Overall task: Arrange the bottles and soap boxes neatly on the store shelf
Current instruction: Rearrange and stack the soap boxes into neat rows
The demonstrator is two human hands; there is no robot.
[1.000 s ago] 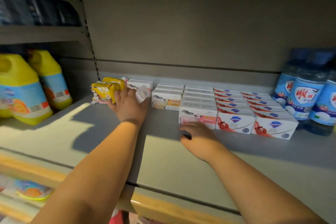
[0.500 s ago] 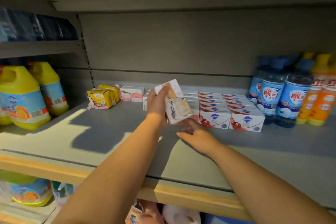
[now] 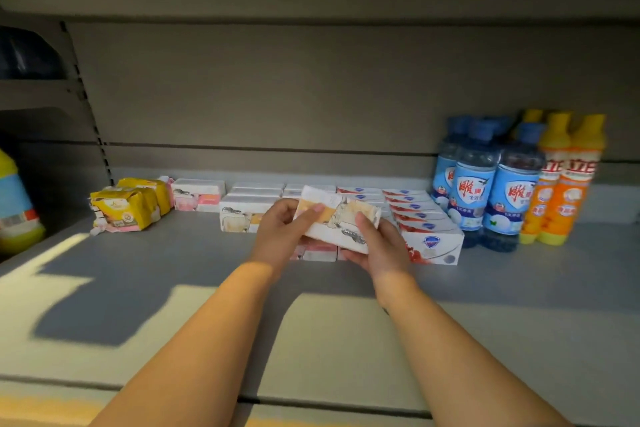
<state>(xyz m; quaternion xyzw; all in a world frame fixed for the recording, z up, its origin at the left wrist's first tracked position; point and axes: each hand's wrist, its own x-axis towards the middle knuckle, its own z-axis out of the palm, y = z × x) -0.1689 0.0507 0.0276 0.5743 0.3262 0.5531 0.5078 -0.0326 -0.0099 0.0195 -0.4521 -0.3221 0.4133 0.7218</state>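
Observation:
A white and orange soap box (image 3: pixel 341 218) is held tilted above the grey shelf (image 3: pixel 145 274). My left hand (image 3: pixel 282 234) grips its left end and my right hand (image 3: pixel 375 246) grips its right end from below, thumb on top. Under it lie rows of flat soap boxes: white and orange ones (image 3: pixel 242 215), a pink and white one (image 3: pixel 317 251) and red and white ones (image 3: pixel 433 239). Yellow soap packs (image 3: pixel 126 206) sit at the left. Blue-capped bottles (image 3: pixel 472 184) and orange bottles (image 3: pixel 561 180) stand at the right.
A yellow jug (image 3: pixel 15 208) stands in the neighbouring bay at the far left. A slotted upright (image 3: pixel 88 107) divides the bays. The shelf's yellow front edge (image 3: pixel 41 407) runs along the bottom. An upper shelf hangs close overhead.
My left hand picked the box from the left rows and carried it to the right. My right hand rose from the shelf and took hold of the box's other end.

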